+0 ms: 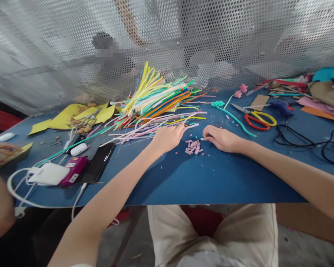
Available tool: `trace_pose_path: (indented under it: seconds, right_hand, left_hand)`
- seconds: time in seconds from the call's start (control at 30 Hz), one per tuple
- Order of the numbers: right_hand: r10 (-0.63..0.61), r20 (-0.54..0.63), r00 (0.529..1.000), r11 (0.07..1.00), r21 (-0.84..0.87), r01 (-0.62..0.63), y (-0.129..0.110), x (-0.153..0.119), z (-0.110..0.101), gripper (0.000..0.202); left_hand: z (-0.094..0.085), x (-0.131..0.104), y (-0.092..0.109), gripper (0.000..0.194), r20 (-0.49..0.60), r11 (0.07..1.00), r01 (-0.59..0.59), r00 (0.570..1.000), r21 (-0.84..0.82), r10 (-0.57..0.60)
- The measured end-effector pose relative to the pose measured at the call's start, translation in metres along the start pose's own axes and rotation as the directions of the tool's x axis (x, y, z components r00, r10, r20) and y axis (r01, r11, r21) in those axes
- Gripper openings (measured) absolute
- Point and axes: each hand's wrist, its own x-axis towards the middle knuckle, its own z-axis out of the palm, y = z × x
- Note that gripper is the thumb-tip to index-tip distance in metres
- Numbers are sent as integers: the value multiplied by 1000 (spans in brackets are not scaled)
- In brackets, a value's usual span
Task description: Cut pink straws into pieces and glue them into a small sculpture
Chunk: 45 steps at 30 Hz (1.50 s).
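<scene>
My left hand is closed around pale pink pipe cleaners, whose ends stick out past the fingertips to the right. Facing it, my right hand has its fingers curled, with a short pale piece showing at the fingertips. On the table between and just below both hands lies a small heap of short pink cut pieces. More long pink pipe cleaners spread out behind my left wrist. Beyond my right hand is a teal stem with a knobbly teal cluster.
A big multicoloured pipe cleaner bundle stands before the perforated metal screen. Scissors and a black cable lie right. A phone, white charger and yellow sheets are left. Another person's hand works far left.
</scene>
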Motion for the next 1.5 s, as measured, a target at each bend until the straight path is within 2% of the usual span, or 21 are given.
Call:
trace_pose_path:
  seconds: [0.13,0.2,0.27,0.33,0.43,0.53,0.63,0.77,0.87,0.93,1.0,1.07,1.17,1.27,1.4,1.5]
  right_hand:
    - [-72,-246,967,997,-17,70,-12,-3,-4,10]
    - [-103,-308,946,993,-82,81,-19,-2,-4,7]
    - [-115,-295,949,987,-140,76,-25,-1,-1,7]
    - [-127,-223,967,983,-161,92,-28,0,3,9]
    - [-170,-92,981,980,-124,158,-29,2,11,12]
    - [-207,-69,976,977,-71,202,-26,4,13,14]
    - [-184,-100,978,981,-72,178,-18,4,5,15]
    - [-76,-165,983,994,-92,61,3,-2,-14,17]
    - [-20,-233,972,996,-95,-2,19,-7,-26,17]
    - [-2,-253,967,995,-95,-23,23,-8,-29,18]
    - [3,-249,969,995,-96,-28,22,-7,-27,17]
    - [-3,-226,974,996,-88,-17,16,-5,-22,17]
    - [-44,-178,983,998,-47,36,-1,-4,-15,14]
    - [-121,-152,981,993,-4,122,-17,-4,-11,12]
    - [-182,-141,973,982,21,187,-27,-5,-10,7]
    - [-189,-145,971,980,37,196,-28,-5,-9,8]
  left_hand:
    - [10,-8,8,43,-67,999,-39,997,6,40]
    - [11,-10,13,40,-115,997,-72,991,-17,70]
    - [9,-12,19,38,-150,994,-102,984,-37,95]
    - [8,-12,24,36,-163,990,-134,979,-46,125]
    - [5,-11,29,35,-133,979,-198,973,-59,189]
    - [4,-8,24,39,-117,974,-219,971,-66,210]
    - [4,-3,1,45,-139,985,-164,978,-55,155]
    - [8,-1,-58,45,-192,998,35,980,-56,-45]
    - [9,-7,-98,48,-230,985,171,958,-32,-174]
    - [7,-11,-108,54,-319,974,226,925,20,-208]
    - [2,-13,-101,60,-377,978,210,907,13,-190]
    - [-5,-12,-80,56,-405,990,135,903,-40,-140]
    - [-16,-9,-40,52,-366,994,-64,930,-84,28]
    - [-22,-10,-9,52,-313,971,-218,933,-97,178]
    - [-19,-15,10,42,-290,951,-298,920,-81,264]
    - [-15,-18,14,29,-295,955,-279,924,-95,241]
